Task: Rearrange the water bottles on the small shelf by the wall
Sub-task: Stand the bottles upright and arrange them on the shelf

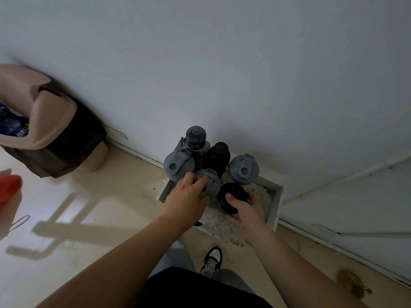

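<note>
Against the white wall [244,74], your small shelf [279,196] with speckled top on beige floor [89,207], six bottles clustered there, your left hand [186,200] gripping a grey-lidded bottle [210,181], your right hand [249,213] clasping a black-capped bottle [232,197], bin [51,130] at left.

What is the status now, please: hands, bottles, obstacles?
Left hand grips grey-lidded bottle. Right hand grips black bottle. Four other bottles crowd behind on shelf.

Bottle bodies: hidden beneath their lids [179,166].
Red object [9,188]: cut off at left edge.
Bin [53,121] contents: indistinct.
</note>
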Tool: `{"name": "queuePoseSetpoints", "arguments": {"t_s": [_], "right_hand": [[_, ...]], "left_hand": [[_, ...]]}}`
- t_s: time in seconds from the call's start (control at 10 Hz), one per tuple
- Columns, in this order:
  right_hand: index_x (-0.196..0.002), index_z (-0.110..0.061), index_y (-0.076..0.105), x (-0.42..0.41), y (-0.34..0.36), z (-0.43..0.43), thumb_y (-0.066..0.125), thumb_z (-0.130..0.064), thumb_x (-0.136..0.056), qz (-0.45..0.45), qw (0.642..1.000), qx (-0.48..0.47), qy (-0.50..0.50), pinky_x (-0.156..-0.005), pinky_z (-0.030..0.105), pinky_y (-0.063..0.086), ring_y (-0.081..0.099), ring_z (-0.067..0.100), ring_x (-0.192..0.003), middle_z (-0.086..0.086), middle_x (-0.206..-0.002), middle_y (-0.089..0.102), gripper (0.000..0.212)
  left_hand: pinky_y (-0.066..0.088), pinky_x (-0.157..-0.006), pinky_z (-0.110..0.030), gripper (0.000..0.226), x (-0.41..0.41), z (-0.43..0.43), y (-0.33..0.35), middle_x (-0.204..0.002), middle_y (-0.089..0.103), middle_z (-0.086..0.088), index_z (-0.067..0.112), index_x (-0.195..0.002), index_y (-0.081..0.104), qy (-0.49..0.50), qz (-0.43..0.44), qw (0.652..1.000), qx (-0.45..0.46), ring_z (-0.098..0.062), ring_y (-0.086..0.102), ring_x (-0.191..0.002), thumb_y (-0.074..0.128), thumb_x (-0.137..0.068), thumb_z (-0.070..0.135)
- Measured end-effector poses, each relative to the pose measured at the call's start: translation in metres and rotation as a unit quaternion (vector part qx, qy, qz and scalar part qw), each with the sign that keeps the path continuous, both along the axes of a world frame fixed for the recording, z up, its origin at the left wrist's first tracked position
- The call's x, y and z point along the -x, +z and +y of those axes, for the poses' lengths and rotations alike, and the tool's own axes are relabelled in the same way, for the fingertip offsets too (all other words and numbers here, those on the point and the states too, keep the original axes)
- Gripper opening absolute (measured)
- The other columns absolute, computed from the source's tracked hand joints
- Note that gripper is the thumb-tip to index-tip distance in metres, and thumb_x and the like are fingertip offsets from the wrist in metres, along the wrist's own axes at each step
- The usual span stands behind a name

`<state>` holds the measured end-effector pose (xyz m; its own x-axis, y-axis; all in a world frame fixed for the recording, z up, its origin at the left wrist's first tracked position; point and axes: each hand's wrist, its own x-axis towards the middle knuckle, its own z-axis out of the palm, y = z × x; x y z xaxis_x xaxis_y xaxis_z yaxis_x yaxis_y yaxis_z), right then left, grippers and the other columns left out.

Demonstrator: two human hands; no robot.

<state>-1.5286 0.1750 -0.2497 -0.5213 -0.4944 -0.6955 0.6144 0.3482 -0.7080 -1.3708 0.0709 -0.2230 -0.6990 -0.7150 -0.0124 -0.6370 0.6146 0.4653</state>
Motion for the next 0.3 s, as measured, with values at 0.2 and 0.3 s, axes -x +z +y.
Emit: {"name": "queuePoseSetpoints", "arguments": {"t_s": [0.2,0.3], "right_hand": [[-0.157,-0.019,0.032,0.001,0.008,0.009,0.081,-0.041,-0.080,0.067,0.997,-0.039,-0.005,-0.109,0.053,0.045,0.049,0.030,-0.134,0.007,-0.157,0.041,0.094],[-0.156,-0.015,0.034,-0.001,0.017,0.008,0.073,-0.040,-0.086,0.121,0.991,-0.057,-0.023,-0.113,0.049,0.039,0.043,0.030,-0.141,0.009,-0.159,0.039,0.084]], "left_hand": [[0.054,-0.070,-0.032,0.047,-0.013,-0.007,0.015,-0.109,0.053,-0.001,0.021,-0.132,0.057,-0.016,0.019,1.000,0.013,-0.018,0.054,-0.088,0.063,-0.092,0.045],[0.056,-0.069,-0.031,0.043,-0.024,-0.016,0.022,-0.109,0.056,0.001,0.022,-0.127,0.061,-0.033,0.045,0.998,0.021,-0.016,0.057,-0.088,0.062,-0.092,0.046]]}}
